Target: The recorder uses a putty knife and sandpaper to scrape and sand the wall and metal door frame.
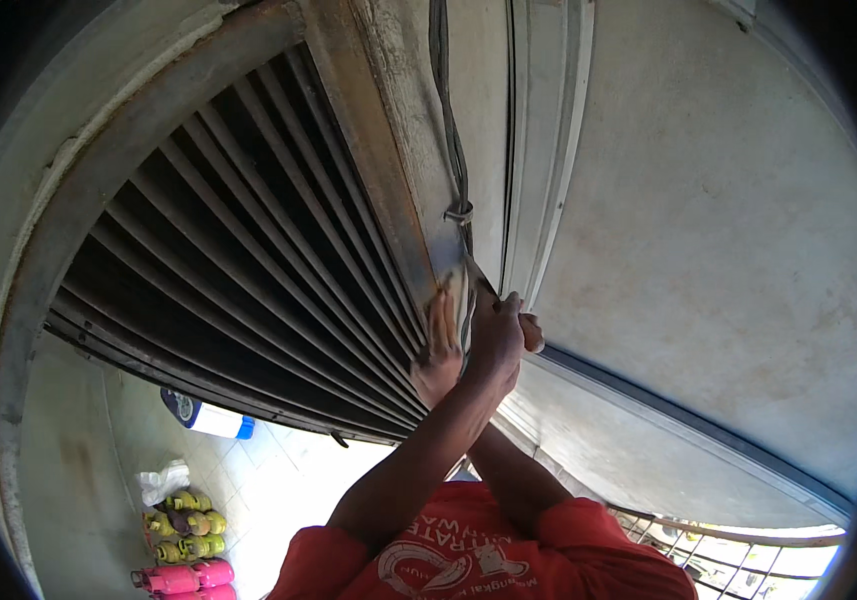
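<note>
My arms cross in front of the wall. My left hand, closer to me, is closed on a scraper-like tool, whose dark blade points up and left. Its rounded brown handle end sticks out to the right of my fist. Behind that arm, my right hand reaches up with its fingers long and pressed together against the narrow wall strip. Just past the fingertips is a blurred grey-blue patch, perhaps a flat blade; I cannot make out what the fingers hold.
Dark cables run down the strip beside my hands. A dark slatted louvre fills the left; a pale panel stands to the right. Far below are green gas cylinders, pink ones, a blue-and-white container and a railing.
</note>
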`<action>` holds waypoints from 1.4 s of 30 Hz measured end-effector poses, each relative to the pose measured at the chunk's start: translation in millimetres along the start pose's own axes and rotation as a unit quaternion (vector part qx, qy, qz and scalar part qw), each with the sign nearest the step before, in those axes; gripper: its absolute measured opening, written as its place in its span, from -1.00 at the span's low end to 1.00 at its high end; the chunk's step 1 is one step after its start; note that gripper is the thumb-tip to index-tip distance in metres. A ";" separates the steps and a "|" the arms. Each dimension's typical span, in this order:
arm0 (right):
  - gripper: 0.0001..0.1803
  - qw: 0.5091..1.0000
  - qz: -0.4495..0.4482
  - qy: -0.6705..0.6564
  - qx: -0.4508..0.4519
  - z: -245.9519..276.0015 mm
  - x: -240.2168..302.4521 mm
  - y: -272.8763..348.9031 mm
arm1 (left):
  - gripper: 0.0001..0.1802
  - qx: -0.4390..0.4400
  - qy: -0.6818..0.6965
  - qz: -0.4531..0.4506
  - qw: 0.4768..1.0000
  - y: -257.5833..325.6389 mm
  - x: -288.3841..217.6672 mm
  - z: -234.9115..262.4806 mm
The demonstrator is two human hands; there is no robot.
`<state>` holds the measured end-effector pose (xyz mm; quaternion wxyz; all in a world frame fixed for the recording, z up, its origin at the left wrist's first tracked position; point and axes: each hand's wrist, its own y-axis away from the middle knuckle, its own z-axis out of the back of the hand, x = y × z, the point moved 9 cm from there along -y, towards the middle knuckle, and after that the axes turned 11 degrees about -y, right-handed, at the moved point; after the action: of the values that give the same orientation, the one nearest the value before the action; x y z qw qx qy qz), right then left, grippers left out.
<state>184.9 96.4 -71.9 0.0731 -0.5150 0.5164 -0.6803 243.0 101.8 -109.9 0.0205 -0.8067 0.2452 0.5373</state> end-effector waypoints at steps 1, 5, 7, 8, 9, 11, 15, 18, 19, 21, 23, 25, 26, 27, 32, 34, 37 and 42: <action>-0.20 1.000 0.024 -0.007 -0.014 -4.4 11.3 -8.9 | -0.86 -0.008 0.010 0.007 1.000 0.5 3.9 4.5; -0.38 0.990 0.129 0.045 -0.035 -13.6 23.5 -45.4 | -0.88 0.013 -0.002 0.026 1.000 0.6 11.9 6.5; -0.41 0.986 0.149 0.072 -0.001 -7.2 -0.9 6.4 | -0.91 0.036 -0.013 0.023 0.999 -2.2 8.8 2.7; -0.37 0.990 0.106 0.092 0.007 0.0 -29.1 40.8 | -0.93 0.017 0.011 0.031 0.999 -2.9 10.8 0.2; -0.32 0.992 0.059 0.112 0.017 5.0 -46.5 57.9 | -0.93 0.016 0.015 0.028 0.999 -1.8 12.4 -4.2; -0.33 0.993 0.056 0.104 0.016 -2.0 -32.4 43.4 | -0.92 0.007 -0.018 0.034 0.999 -1.0 11.8 1.3; -0.37 0.989 0.140 0.045 -0.008 -22.8 34.3 -47.6 | -0.92 -0.028 -0.004 0.002 1.000 2.1 -1.9 4.6; -0.40 0.980 0.178 0.076 0.035 -24.0 31.6 -35.9 | -0.88 -0.006 -0.006 0.001 1.000 -4.2 7.5 2.5; -0.40 0.979 0.186 0.079 0.031 -16.9 15.6 -14.8 | -0.88 0.002 -0.007 -0.005 1.000 -8.2 6.8 0.4; -0.39 0.977 0.138 0.142 0.083 -8.0 -32.7 46.5 | -0.83 0.040 -0.006 0.012 0.999 -8.2 16.8 -9.4; -0.39 0.983 0.129 0.122 0.052 -13.1 -18.3 22.1 | -0.82 0.031 -0.001 0.020 0.999 -6.7 14.9 -2.9; -0.38 0.987 0.121 0.102 0.023 -18.4 17.9 -29.9 | -0.81 0.022 0.005 0.028 0.999 -2.4 10.8 1.3; -0.39 0.988 0.136 0.074 0.013 -26.1 43.4 -64.0 | -0.82 0.007 0.010 0.031 0.999 -3.7 9.9 10.5; -0.40 0.986 0.154 0.058 -0.001 -20.2 55.2 -84.1 | -0.83 0.004 0.016 0.039 0.999 -4.9 12.1 5.3; -0.34 0.981 0.155 0.115 0.021 -7.5 4.7 -5.8 | -0.87 0.009 0.028 0.027 0.999 -4.3 9.6 0.0; -0.31 0.984 0.118 0.127 0.031 -5.8 -7.8 -0.8 | -0.88 0.010 0.012 0.035 0.999 -0.7 11.2 -1.9; -0.29 0.980 0.177 0.085 -0.015 -24.9 36.0 -57.9 | -0.64 0.018 0.013 0.017 1.000 -3.8 2.9 0.1; -0.39 0.976 0.198 0.093 0.002 -26.4 57.3 -79.8 | -0.58 0.024 0.082 0.050 0.995 -0.5 -3.3 -8.3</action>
<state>172.6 113.2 27.7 0.1591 -0.3370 0.6112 -0.6982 249.3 101.0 -103.6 -0.0072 -0.8343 0.2984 0.4636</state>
